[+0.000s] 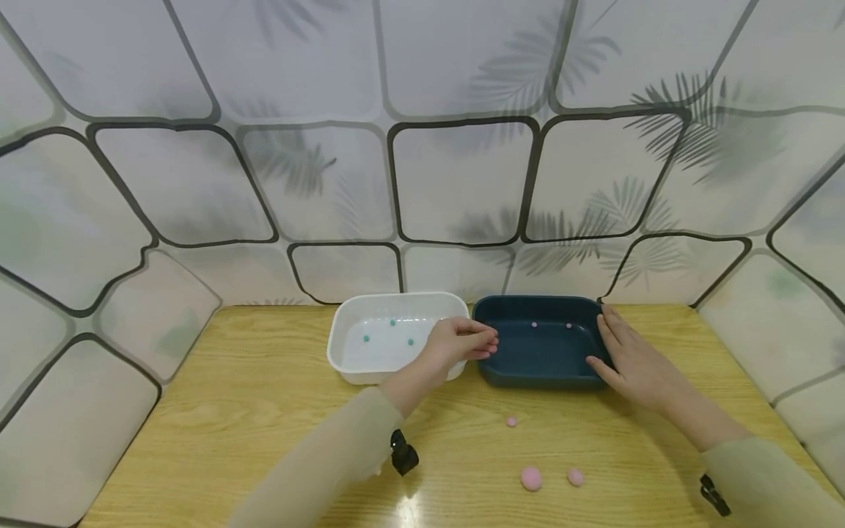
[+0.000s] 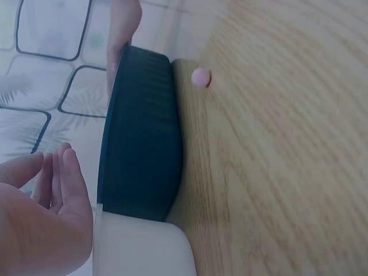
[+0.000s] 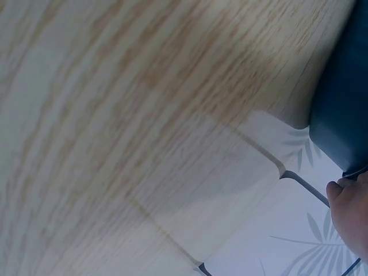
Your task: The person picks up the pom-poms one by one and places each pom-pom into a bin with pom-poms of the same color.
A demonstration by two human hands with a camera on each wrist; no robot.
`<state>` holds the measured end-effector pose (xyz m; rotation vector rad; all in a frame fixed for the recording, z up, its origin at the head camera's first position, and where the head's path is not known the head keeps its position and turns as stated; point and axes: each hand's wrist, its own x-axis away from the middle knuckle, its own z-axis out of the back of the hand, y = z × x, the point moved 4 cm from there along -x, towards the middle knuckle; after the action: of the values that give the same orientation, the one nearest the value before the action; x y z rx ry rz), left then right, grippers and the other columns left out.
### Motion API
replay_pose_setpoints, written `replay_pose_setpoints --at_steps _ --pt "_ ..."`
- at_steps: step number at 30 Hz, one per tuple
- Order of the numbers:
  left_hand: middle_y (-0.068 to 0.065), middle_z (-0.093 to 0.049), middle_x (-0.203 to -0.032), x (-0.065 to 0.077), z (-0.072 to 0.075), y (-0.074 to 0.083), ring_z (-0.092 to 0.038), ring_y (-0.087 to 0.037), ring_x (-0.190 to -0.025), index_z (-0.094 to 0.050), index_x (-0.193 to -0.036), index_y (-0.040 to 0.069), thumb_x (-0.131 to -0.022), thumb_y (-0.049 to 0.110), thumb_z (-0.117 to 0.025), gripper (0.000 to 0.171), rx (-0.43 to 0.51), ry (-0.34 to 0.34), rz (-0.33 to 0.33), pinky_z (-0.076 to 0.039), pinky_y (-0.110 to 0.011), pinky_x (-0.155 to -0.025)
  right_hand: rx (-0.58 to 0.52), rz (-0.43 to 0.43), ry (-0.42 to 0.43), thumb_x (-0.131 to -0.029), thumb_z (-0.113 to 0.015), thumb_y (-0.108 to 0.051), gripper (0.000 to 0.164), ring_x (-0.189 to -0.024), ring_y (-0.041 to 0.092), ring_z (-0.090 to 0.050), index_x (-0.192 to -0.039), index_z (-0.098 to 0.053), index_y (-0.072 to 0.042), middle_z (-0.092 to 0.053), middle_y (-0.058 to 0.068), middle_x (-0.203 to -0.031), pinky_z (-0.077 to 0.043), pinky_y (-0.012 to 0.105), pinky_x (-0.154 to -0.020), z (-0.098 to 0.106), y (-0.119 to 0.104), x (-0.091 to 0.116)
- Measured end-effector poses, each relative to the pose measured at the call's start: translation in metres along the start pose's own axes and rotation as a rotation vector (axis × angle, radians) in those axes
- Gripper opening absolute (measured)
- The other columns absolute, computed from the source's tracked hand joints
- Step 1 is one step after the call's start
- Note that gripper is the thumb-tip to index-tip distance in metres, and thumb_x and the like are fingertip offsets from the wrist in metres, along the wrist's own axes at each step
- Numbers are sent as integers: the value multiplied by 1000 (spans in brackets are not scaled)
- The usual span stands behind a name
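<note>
My left hand (image 1: 458, 343) hovers where a white tray (image 1: 356, 376) meets a dark blue tray (image 1: 541, 382), fingertips over the blue tray's left rim. Its fingers are held close together, the thumb near the index finger; whether something small is between them is hidden. In the left wrist view this hand (image 2: 52, 213) stands beside the blue tray's wall (image 2: 141, 132). My right hand (image 1: 640, 367) rests on the blue tray's right rim, fingers extended, thumb by the front corner. Two tiny pink balls (image 1: 534, 325) lie inside the blue tray. Three small teal balls (image 1: 411, 342) lie spread in the white one.
On the wooden table (image 1: 264, 440), in front of the blue tray, sit a small pink ball (image 1: 511, 422), a large pink ball (image 1: 531, 479) and a medium pink ball (image 1: 576, 477). A patterned backdrop (image 1: 462, 183) rises behind the trays and along both sides.
</note>
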<state>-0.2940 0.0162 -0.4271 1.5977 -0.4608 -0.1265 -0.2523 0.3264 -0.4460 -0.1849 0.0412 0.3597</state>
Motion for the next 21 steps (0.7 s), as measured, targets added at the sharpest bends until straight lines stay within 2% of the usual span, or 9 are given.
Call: replay_pose_setpoints --at_steps 8,15,21 --pt "-26 -79 -111 26 -11 -7 -74 -4 -77 -73 -120 -14 -104 2 -66 24 -19 -96 -12 -67 -28 -83 -10 0 6 -110 -56 -42 88 -161 53 -13 -163 -16 15 -10 37 -173 -26 68 -126 -3 2 2" --pt "-35 -76 -111 42 -19 -26 -78 -10 -80 -73 -116 -17 -102 0 -68 23 -37 -145 11 -65 -46 -94 -6 -3 6 -109 -57 -42 89 -161 53 -14 -163 -18 16 -11 38 -172 -29 69 -124 -1 1 0" --pt "-36 -76 -109 45 -20 -49 -74 -5 -76 -72 -114 -20 -100 -3 -69 22 -54 -146 0 -68 -36 -86 10 -9 -9 -109 -56 -44 89 -161 54 -15 -162 -18 17 -11 38 -172 -30 69 -123 -1 1 -1"
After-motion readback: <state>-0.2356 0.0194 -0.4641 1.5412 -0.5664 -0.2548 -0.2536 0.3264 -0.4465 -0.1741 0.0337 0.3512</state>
